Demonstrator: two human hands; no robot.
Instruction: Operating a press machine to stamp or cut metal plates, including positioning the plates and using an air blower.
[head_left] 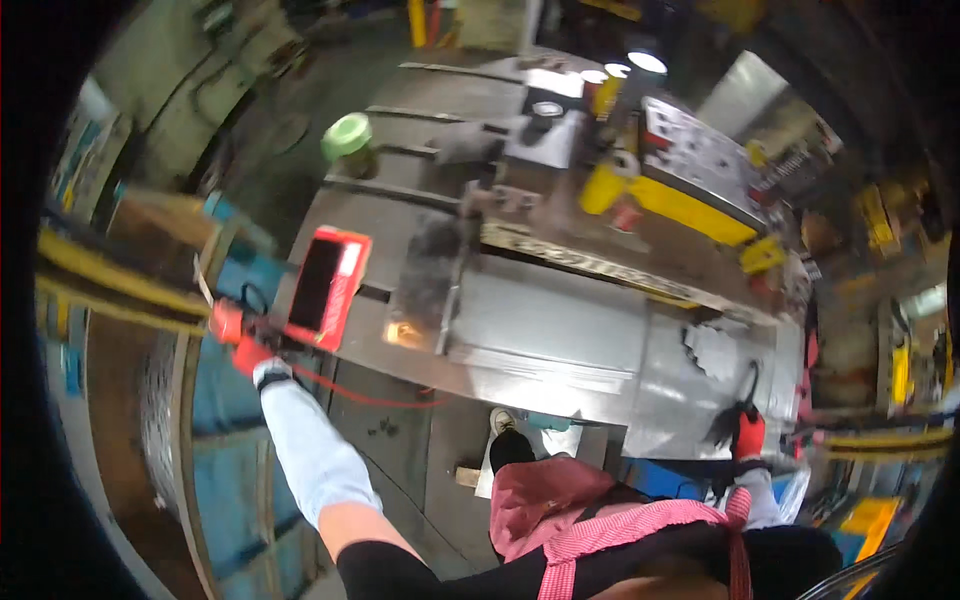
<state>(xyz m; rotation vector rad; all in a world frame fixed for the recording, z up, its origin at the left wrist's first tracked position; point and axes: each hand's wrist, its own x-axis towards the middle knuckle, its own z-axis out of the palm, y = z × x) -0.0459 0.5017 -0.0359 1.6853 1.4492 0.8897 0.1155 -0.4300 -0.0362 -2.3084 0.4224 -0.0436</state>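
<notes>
At left of the frame, a red tray (326, 287) is being gripped by the left hand (248, 350); at lower right, a black brush (728, 418) is being clutched by the right hand (748, 432) over the steel table (570, 320)

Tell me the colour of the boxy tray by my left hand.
Red, with a dark inside; the tray shows best in the head view, just beyond the red-gloved left hand.

Dim workshop, motion blur over whole frame, my hands soft-edged. Overhead lamps (647, 62) blown out white above far edge of metal counter (560, 320). Warm glare patch on counter near its left edge. Heavy fisheye bending, black vignette at rim.
</notes>
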